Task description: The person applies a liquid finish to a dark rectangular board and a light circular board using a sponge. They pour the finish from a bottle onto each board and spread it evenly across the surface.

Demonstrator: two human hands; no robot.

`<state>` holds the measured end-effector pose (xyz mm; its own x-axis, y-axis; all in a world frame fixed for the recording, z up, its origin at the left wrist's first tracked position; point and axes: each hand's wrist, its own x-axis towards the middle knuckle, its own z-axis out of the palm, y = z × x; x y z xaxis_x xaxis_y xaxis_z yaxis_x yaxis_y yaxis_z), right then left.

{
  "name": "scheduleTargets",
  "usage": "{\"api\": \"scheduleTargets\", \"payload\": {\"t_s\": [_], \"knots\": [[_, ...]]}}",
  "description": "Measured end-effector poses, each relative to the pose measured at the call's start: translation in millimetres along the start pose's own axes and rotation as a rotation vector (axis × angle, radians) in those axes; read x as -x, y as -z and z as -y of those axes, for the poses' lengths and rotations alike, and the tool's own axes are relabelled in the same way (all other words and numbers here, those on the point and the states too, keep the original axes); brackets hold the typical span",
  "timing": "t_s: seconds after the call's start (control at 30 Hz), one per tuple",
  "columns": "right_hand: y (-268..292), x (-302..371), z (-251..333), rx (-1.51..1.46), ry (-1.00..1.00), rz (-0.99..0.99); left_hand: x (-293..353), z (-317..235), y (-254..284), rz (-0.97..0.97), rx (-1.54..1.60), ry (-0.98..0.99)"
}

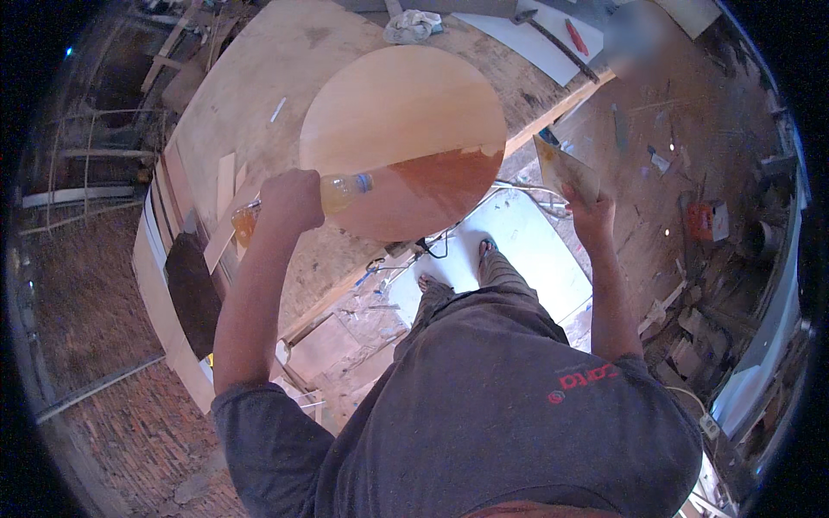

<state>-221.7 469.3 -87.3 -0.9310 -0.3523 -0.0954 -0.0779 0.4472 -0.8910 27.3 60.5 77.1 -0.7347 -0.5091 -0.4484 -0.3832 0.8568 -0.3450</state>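
A round wooden board (397, 104) lies on the workbench in front of me. Its near right part is darker and looks wet, with a sharp line against the pale rest. My left hand (294, 197) is closed round the middle of a clear plastic bottle (342, 192) holding yellowish liquid. The bottle is tipped on its side over the board's near left part, its blue-ringed mouth toward the right. Off the board's right side, my right hand (592, 216) grips a thin, flat, tan sheet (563, 169), stained in places; its exact kind I cannot make out.
The wooden workbench (246, 112) carries a crumpled pale cloth (413, 27) at the far end. Beside it are a hammer (553, 43) and a red tool (576, 37) on a white panel. Wood strips (226, 181) lie at left. A red box (708, 221) stands on the littered floor.
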Motion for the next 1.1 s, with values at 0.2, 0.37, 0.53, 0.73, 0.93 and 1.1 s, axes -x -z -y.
{"api": "scheduleTargets", "payload": {"t_s": [0.2, 0.37, 0.53, 0.73, 0.93, 1.1], "knots": [[25.2, -1.5, -6.3, 0.063, -0.075, 0.026, -23.1, -40.1, 33.4, 0.092, -0.140, -0.010], [34.8, -16.0, -47.9, 0.045, 0.066, 0.018, -37.6, -59.6, 48.4, 0.113, -0.194, -0.020], [33.8, -18.4, -35.2, -0.012, 0.064, -0.010, -40.2, -62.8, 46.7, 0.107, -0.212, -0.026], [32.7, -20.5, -32.6, 0.035, 0.026, 0.020, -41.4, -59.3, 44.0, 0.121, -0.210, -0.019], [31.5, -20.6, -15.7, -0.019, 0.034, 0.034, -35.2, -52.5, 38.5, 0.093, -0.187, 0.007], [31.4, -24.2, -13.2, -0.027, 0.075, 0.023, -32.9, -50.4, 35.2, 0.102, -0.117, 0.045]]}}
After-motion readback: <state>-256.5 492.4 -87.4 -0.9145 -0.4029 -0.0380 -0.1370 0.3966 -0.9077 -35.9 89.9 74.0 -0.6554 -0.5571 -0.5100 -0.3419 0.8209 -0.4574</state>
